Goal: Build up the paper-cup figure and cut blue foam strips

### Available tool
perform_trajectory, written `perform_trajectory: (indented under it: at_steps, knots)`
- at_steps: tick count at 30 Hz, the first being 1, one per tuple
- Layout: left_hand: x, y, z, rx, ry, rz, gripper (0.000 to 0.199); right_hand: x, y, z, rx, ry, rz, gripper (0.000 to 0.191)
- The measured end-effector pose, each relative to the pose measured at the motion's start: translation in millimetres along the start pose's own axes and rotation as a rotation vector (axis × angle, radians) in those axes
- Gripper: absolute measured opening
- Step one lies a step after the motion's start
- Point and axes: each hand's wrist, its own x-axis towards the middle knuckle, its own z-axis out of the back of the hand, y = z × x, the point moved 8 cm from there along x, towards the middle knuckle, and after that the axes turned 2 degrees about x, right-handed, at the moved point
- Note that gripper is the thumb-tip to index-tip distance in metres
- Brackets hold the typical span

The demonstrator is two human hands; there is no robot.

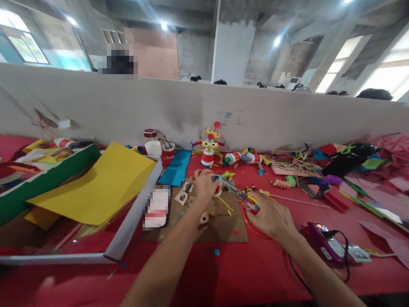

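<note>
while right fingers (262,204) hold scissors (235,190), grip of left fingers (204,175) unclear, yellow sheet (96,183) in box (136,213)

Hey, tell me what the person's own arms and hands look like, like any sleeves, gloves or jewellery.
The left hand and right hand are bare, without gloves. Both forearms are slim and uncovered as far as the picture shows, with no sleeves, watch or bracelet visible. Any small rings are too hard to make out.

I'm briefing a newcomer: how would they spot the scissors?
On the red table, find the brown board. At its right edge, the right hand holds the scissors by yellow and red handles; long metal blades set them apart from nearby paper scraps.
</note>
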Motion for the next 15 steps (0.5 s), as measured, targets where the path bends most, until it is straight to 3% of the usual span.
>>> perform_trajectory:
  at_steps: [15]
  knots:
    - [1.0, -3.9, 3.7, -0.042, -0.033, -0.002, 0.015, 1.5, 2.0, -1.2, 0.033, -0.022, 0.008, 0.043]
